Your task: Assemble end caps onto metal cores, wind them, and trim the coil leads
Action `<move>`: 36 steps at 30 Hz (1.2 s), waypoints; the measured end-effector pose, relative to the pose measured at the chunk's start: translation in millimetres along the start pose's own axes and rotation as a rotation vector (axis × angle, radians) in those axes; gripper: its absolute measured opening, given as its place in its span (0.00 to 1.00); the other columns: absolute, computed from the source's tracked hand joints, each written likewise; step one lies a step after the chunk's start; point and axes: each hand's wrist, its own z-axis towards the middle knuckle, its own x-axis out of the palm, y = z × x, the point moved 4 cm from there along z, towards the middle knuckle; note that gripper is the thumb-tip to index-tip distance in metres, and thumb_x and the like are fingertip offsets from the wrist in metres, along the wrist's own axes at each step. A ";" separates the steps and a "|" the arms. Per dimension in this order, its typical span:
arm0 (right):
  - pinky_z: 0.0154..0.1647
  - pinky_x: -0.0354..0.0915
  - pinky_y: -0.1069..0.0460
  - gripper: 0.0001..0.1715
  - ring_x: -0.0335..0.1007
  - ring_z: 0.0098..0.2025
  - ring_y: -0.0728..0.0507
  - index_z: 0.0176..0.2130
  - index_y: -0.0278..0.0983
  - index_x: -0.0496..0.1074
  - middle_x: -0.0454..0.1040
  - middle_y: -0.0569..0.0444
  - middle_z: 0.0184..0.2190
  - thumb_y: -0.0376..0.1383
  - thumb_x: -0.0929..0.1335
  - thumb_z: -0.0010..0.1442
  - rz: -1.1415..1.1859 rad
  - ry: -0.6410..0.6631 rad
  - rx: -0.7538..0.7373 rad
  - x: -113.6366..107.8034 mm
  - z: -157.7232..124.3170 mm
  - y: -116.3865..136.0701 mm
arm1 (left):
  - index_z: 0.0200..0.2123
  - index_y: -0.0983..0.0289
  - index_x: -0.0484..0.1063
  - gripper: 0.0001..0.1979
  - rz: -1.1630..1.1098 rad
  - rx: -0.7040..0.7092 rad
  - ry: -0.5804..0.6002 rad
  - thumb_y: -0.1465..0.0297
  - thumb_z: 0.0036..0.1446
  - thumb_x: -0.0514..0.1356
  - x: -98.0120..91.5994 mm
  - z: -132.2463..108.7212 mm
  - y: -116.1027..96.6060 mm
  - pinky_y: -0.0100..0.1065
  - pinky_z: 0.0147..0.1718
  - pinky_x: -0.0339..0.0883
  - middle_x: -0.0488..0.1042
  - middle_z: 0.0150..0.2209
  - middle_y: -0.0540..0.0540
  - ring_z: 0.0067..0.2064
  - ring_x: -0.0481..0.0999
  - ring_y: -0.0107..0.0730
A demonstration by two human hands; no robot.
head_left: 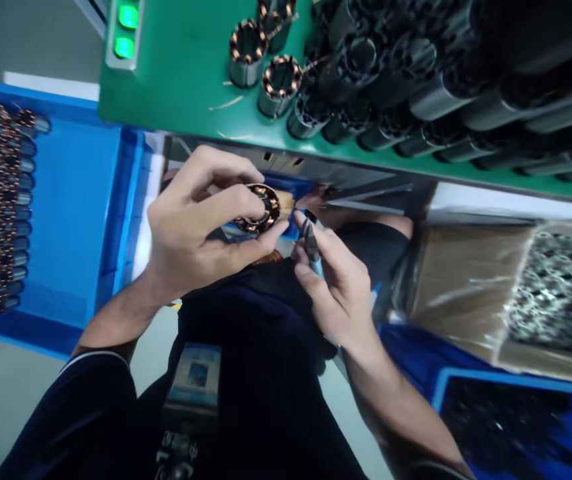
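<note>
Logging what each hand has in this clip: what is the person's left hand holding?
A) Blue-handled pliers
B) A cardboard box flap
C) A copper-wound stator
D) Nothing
C: the left hand grips the copper-wound stator between fingers and thumb, while the blue-handled pliers are in the right hand.

A green bench (176,80) is stretching across 12 to 2 o'clock, copper-wound stators (247,53) standing on it; green indicator lights (129,17) are glowing at 11; a blue tray (66,220) is holding a row of wound stators (9,207) at 9; a cardboard box (466,293) of stamped metal pieces (556,293) is sitting at 4.
</note>
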 end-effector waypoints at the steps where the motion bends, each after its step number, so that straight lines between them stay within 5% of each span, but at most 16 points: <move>1: 0.54 0.82 0.41 0.35 0.79 0.47 0.38 0.85 0.51 0.79 0.85 0.49 0.50 0.44 0.73 0.86 0.000 0.004 -0.021 -0.8 2.8 5.0 | 0.45 0.50 0.85 0.10 0.021 -0.017 0.027 0.58 0.73 0.81 4.3 -3.0 0.7 0.45 0.40 0.89 0.88 0.50 0.55 0.46 0.90 0.42; 6: 0.56 0.82 0.38 0.33 0.78 0.48 0.36 0.84 0.51 0.80 0.82 0.50 0.48 0.45 0.71 0.86 -0.019 0.015 -0.040 -2.1 7.4 10.0 | 0.45 0.50 0.84 0.14 0.058 -0.067 0.105 0.53 0.74 0.82 8.3 -8.9 -1.5 0.43 0.39 0.88 0.88 0.50 0.53 0.48 0.91 0.41; 11: 0.57 0.82 0.36 0.33 0.79 0.48 0.35 0.82 0.50 0.81 0.84 0.49 0.51 0.44 0.71 0.85 -0.018 0.030 -0.024 -2.3 5.8 6.3 | 0.46 0.50 0.84 0.10 0.019 -0.066 0.132 0.57 0.77 0.80 8.1 -9.3 -7.8 0.46 0.48 0.93 0.87 0.51 0.53 0.52 0.94 0.42; 16: 0.52 0.82 0.38 0.31 0.78 0.43 0.36 0.78 0.48 0.84 0.87 0.50 0.48 0.42 0.70 0.83 -0.043 0.026 -0.025 -3.7 5.9 9.4 | 0.45 0.51 0.82 0.11 0.038 -0.095 0.175 0.59 0.77 0.80 11.1 -12.8 -8.9 0.45 0.48 0.94 0.87 0.51 0.54 0.53 0.95 0.44; 24: 0.55 0.88 0.37 0.30 0.88 0.46 0.36 0.76 0.50 0.86 0.90 0.51 0.72 0.40 0.70 0.83 -0.046 0.012 -0.027 0.2 4.2 8.2 | 0.43 0.49 0.86 0.18 -0.022 -0.219 0.174 0.45 0.70 0.83 8.9 -21.8 -6.4 0.46 0.54 0.96 0.88 0.53 0.54 0.51 0.93 0.46; 33: 0.68 0.88 0.38 0.24 0.95 0.58 0.34 0.69 0.47 0.92 0.93 0.50 0.66 0.37 0.73 0.81 0.027 -0.008 -0.009 6.5 5.4 7.2 | 0.40 0.48 0.85 0.15 0.068 -0.038 0.116 0.50 0.68 0.82 12.3 -27.7 0.9 0.41 0.37 0.88 0.90 0.47 0.51 0.40 0.88 0.41; 36: 0.54 0.91 0.41 0.22 0.92 0.46 0.37 0.66 0.44 0.93 0.96 0.51 0.54 0.45 0.77 0.80 0.028 -0.009 0.109 9.5 7.0 -8.4 | 0.41 0.47 0.85 0.11 0.107 -0.071 0.144 0.54 0.70 0.82 12.5 -26.7 1.3 0.47 0.39 0.90 0.89 0.46 0.52 0.41 0.89 0.45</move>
